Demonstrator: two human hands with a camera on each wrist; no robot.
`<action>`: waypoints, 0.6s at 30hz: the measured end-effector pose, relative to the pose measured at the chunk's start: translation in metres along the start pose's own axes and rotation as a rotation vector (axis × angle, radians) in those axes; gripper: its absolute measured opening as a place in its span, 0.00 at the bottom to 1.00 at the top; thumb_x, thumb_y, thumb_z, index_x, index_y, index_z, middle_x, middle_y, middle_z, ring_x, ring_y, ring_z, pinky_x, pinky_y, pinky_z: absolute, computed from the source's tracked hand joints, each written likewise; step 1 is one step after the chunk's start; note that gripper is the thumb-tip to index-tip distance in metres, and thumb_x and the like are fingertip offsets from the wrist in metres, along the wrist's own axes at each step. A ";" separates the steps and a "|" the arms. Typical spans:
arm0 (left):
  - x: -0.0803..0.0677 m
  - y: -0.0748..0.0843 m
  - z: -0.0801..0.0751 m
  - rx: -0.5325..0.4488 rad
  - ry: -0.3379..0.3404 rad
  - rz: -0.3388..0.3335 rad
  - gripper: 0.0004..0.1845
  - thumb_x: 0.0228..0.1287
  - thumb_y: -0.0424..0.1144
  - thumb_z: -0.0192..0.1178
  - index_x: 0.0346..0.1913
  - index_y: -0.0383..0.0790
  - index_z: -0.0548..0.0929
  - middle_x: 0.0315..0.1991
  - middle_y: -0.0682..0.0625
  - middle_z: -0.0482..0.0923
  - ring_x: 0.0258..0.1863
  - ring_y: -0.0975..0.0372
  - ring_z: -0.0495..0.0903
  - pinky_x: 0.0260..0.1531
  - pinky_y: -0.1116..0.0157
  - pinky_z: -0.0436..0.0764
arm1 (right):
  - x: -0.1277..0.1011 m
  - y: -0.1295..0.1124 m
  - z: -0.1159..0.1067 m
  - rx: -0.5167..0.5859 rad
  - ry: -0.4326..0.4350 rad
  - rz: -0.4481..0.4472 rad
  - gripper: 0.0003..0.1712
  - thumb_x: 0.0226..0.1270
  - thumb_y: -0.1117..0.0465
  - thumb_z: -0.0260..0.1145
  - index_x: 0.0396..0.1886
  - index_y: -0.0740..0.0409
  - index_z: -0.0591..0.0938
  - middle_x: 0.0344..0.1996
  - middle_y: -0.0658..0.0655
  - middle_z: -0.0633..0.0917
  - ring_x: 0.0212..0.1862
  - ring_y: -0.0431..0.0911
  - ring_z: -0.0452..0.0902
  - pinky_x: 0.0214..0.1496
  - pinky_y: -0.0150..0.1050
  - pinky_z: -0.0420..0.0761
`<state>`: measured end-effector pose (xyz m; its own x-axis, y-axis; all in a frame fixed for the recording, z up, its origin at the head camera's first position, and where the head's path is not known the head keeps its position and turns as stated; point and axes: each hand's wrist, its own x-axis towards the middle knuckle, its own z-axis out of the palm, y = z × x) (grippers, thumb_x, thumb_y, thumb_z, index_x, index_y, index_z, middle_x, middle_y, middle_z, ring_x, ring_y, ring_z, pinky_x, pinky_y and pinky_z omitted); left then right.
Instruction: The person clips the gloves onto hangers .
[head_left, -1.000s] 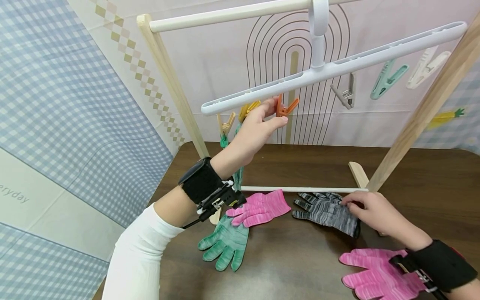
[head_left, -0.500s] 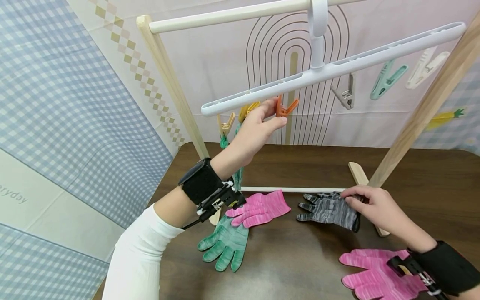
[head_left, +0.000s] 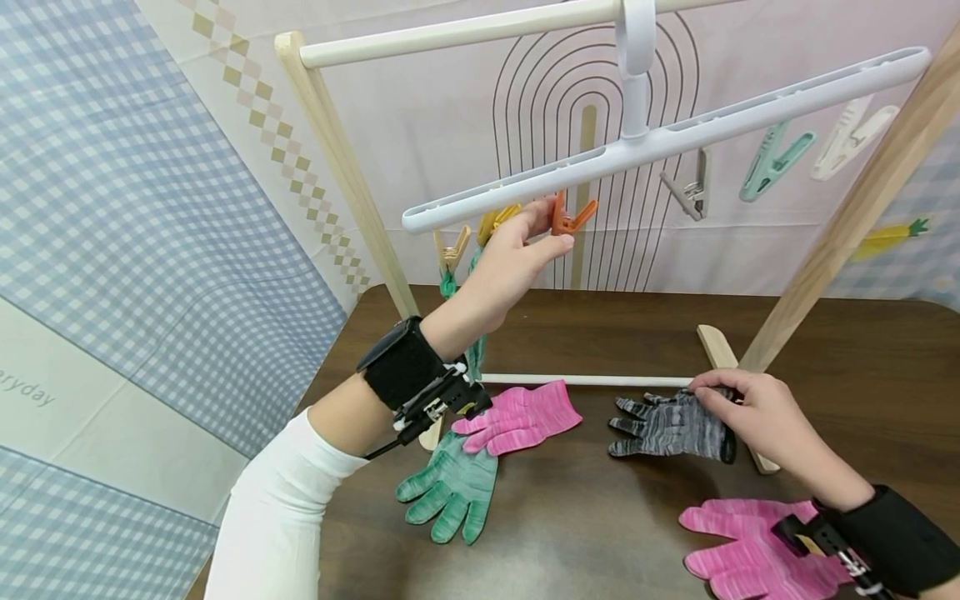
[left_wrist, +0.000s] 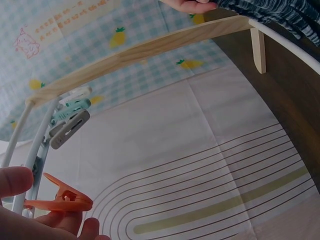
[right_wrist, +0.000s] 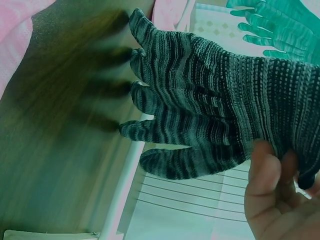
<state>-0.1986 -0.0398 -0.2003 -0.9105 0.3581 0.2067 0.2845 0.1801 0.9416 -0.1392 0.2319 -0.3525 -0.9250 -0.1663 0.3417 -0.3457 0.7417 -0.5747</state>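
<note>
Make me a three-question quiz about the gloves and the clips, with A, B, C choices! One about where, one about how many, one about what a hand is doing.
1. Where does the green glove lie?
A. On the table, partly under a pink glove
B. Clipped to the hanger
C. In the right hand

2. How many pink gloves are on the table?
A. One
B. Two
C. Four

3. What is the left hand doing?
A. Resting flat on the table
B. Pinching the orange clip
C. Holding a glove

Answers:
1. A: the head view shows it flat on the table with the pink glove overlapping its cuff.
2. B: one by the green glove, another pink glove near the right wrist.
3. B: its thumb and fingers pinch the orange clip under the white hanger, while the right hand holds the grey striped glove.
</note>
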 end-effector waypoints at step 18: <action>0.000 -0.001 0.000 -0.017 -0.001 0.003 0.29 0.63 0.33 0.50 0.66 0.35 0.55 0.62 0.45 0.62 0.62 0.61 0.62 0.59 0.65 0.65 | -0.003 -0.006 -0.006 0.484 -0.103 0.132 0.12 0.66 0.63 0.51 0.33 0.51 0.82 0.30 0.35 0.81 0.20 0.40 0.76 0.26 0.30 0.75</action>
<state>-0.1985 -0.0400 -0.2017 -0.9096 0.3591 0.2092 0.2819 0.1634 0.9454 -0.1339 0.2321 -0.3457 -0.9681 -0.1728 0.1813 -0.2353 0.3793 -0.8948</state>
